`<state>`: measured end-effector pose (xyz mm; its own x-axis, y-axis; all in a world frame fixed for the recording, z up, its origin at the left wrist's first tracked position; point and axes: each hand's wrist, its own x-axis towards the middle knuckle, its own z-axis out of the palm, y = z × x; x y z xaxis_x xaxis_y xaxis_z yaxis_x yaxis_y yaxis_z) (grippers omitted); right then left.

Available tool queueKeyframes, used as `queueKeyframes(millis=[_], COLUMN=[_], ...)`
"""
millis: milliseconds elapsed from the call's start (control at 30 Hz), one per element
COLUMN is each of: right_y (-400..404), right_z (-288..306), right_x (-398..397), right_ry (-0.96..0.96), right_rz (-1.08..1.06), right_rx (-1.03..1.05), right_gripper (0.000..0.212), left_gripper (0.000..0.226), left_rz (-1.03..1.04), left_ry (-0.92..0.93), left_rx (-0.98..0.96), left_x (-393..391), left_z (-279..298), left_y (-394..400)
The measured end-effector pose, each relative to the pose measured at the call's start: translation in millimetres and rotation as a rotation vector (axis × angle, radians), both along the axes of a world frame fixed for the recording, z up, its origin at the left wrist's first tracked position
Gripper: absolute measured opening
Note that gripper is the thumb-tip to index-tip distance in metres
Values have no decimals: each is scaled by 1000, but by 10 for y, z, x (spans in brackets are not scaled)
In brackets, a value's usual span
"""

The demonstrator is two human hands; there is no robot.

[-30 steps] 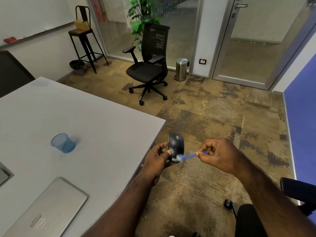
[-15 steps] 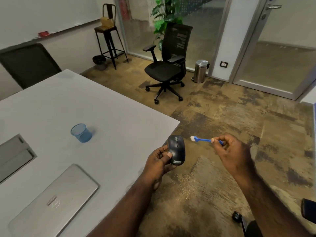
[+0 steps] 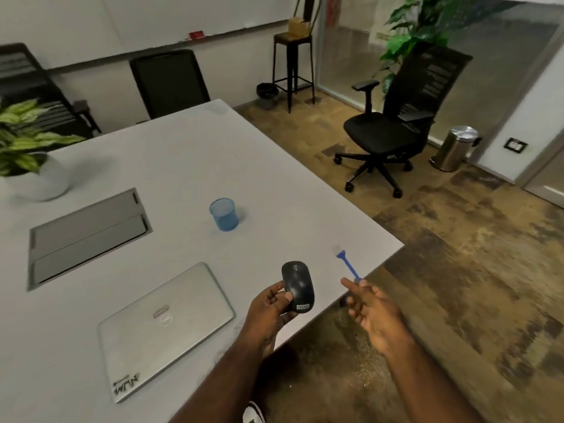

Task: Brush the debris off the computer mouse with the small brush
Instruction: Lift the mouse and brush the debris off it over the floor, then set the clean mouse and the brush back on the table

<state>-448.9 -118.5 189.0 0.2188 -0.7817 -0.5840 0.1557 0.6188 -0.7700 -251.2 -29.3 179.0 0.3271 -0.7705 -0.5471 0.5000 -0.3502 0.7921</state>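
While the black Lenovo mouse [image 3: 298,286] sits clasped in the left hand [image 3: 271,309] above the counter [image 3: 189,166] edge, the right hand [image 3: 370,306] pinches the blue brush [image 3: 348,265] clear of it; the next stroke needs bristles brought back onto the shell.

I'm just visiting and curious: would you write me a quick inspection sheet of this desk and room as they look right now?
Surface: grey table, with a closed hatch set into it.
Job's things: black mouse; small blue brush, bristles away from the mouse.
Clutter: closed laptop, blue mesh cup, potted plant.
Grips: left hand holds the mouse; right hand holds the brush with fingers loosely spread.
Cables: nothing seen.
Surroundings: office chair, steel bin, tall stool, patterned carpet.
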Motion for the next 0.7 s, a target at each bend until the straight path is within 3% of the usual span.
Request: queueKeyframes(millis=[367,700], right_y=[-72,-265], right_z=[-177,-598], right_x=[1405,2051], right_ry=[282,399], right_rz=[209,207], right_rx=[-169,-256], right_gripper=[25,16], left_gripper=[24,24], left_rz=[48,0], left_ry=[31,-19], left_rx=[7,37], left_x=[880,1365], left_z=[-296,-596], left_y=[-133,-429])
